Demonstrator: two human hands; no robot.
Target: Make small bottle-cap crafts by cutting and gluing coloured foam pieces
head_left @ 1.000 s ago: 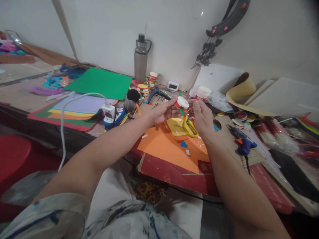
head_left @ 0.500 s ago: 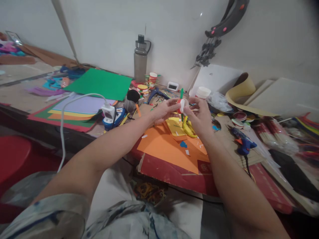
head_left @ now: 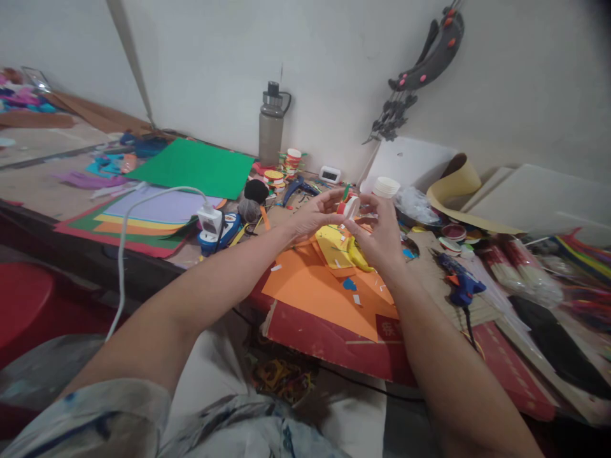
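Observation:
Between my two hands, above the orange paper (head_left: 305, 299), is a small round red-and-white paper craft piece (head_left: 352, 207) with a green strip sticking up from it. My left hand (head_left: 315, 215) grips its left edge with thumb and fingers. Thumb and fingers of my right hand (head_left: 379, 232) close on its right side, covering part of it. Yellow scissors (head_left: 359, 256) lie just under the hands, beside a yellow paper piece (head_left: 331, 245). A blue paper scrap (head_left: 350, 284) and several white bits are scattered on the orange paper.
A blue glue gun (head_left: 463, 285) rests on cardboard at the right. Left of my hands are a power socket (head_left: 210, 222) with a white cable and a green sheet (head_left: 195, 165). Behind stand a bottle (head_left: 271, 130), similar round pieces (head_left: 273, 178) and stacked white cups (head_left: 386, 186).
The craft piece has turned and tilted in my fingers; its green strip now leans, and its lower end no longer shows. Both hands keep hold. The whole view has shifted slightly.

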